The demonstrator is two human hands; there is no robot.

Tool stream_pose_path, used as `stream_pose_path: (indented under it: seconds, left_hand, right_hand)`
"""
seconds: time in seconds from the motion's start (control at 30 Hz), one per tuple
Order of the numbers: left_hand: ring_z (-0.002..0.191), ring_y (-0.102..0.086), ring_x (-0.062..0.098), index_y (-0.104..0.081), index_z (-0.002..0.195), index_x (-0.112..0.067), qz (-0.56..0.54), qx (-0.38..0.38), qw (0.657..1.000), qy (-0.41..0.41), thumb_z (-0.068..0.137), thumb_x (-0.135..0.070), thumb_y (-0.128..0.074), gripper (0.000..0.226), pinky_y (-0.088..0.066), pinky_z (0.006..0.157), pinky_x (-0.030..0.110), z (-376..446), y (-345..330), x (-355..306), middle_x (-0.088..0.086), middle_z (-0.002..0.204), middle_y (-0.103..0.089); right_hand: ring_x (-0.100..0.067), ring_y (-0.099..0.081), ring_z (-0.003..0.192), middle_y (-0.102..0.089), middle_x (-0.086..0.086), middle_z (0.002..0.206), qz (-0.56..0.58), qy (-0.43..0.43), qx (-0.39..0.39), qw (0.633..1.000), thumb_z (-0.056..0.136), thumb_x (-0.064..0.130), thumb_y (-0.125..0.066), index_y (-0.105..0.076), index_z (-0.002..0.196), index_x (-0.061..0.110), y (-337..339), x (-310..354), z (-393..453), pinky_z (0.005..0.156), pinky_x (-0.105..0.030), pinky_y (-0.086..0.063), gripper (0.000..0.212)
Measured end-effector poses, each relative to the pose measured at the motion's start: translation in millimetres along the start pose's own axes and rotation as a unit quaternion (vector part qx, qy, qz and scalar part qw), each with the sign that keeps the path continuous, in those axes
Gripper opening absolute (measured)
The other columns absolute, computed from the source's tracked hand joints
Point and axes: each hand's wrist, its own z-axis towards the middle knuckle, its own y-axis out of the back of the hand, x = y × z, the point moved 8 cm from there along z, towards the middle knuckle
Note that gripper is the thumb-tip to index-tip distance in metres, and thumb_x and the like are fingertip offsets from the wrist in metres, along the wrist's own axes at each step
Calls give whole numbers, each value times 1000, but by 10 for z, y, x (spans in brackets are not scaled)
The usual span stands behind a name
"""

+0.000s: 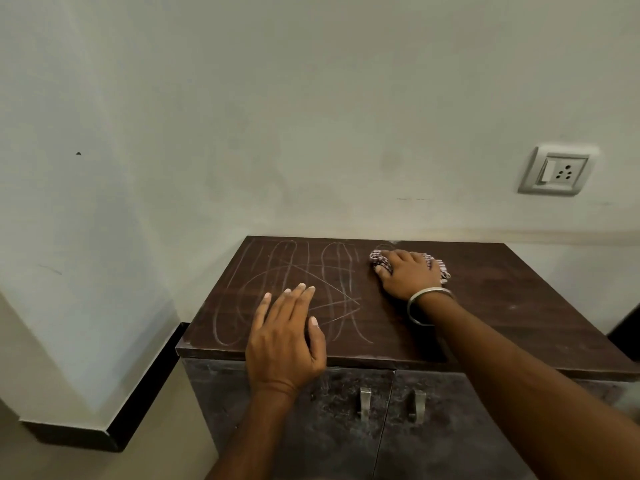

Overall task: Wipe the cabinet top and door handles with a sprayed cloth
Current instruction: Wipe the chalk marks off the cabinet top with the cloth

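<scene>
Head view, looking down on a dark wood-grain cabinet top set against a pale wall. Right hand far back on the top, near the wall, pressed palm-down on a bunched checked cloth; fingers curled over the cloth's left part, fabric poking out on both sides of the hand. Metal bangle round the right wrist, forearm stretching in from the lower right. Left hand flat near the front edge of the top, fingers straight and close together, thumb out to the right, gripping nothing; whether resting on the surface or held just above it, cannot tell. Pale chalky scribbles, loops and crossing lines, across the left half of the top, reaching under and past the left hand; cloth just beside their right end. Right half of the top darker, with only faint dusty smears. Two cabinet doors below, both mottled with dust, each with a small metal handle: left handle and right handle just beside each other at the centre seam, untouched by either hand. Switch and socket plate on the wall to the upper right.
</scene>
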Motion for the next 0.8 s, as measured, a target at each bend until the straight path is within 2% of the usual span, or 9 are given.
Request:
stream_pose_path:
  seconds: [0.13,0.27,0.57,0.7,0.8]
  left_hand:
    - [125,-54,13,-57,133,-20,-4,2,1000,3,89,-33,-37,50,-32,115,43,0,10,-7,-2,134,-60]
    - [125,-54,13,-57,133,-20,-4,2,1000,4,89,-33,-37,50,-34,114,43,4,5,-5,-2,135,-59]
    - [121,-57,14,-60,131,-19,-9,-8,1000,-5,88,-33,-39,49,-36,113,43,1,-1,-5,-2,132,-61]
    - [121,-57,12,-60,130,-20,-13,-10,1000,-5,89,-32,-39,48,-35,113,43,5,-6,-4,-3,132,-61]
    - [122,-56,11,-59,131,-20,-12,-6,1000,-3,88,-32,-40,48,-35,113,43,0,-10,-1,-4,133,-60]
  right_hand:
    - [-24,-21,144,-29,5,154,12,42,-1,999,97,52,-31,-31,145,33,-86,327,61,115,-55,-9,51]
    - [-23,-21,143,-29,6,154,21,56,10,998,96,54,-31,-30,145,36,-64,233,82,116,-53,-8,52]
    - [-25,-18,145,-24,3,157,7,-52,11,999,96,55,-31,-28,146,33,76,-597,229,117,-52,-9,55]
    - [-25,-16,146,-23,4,158,3,-62,6,998,96,54,-31,-27,147,33,42,-510,273,117,-53,-6,55]
    - [-25,-14,146,-21,4,158,2,-36,12,999,96,53,-31,-25,148,32,6,-244,319,116,-54,-6,56]
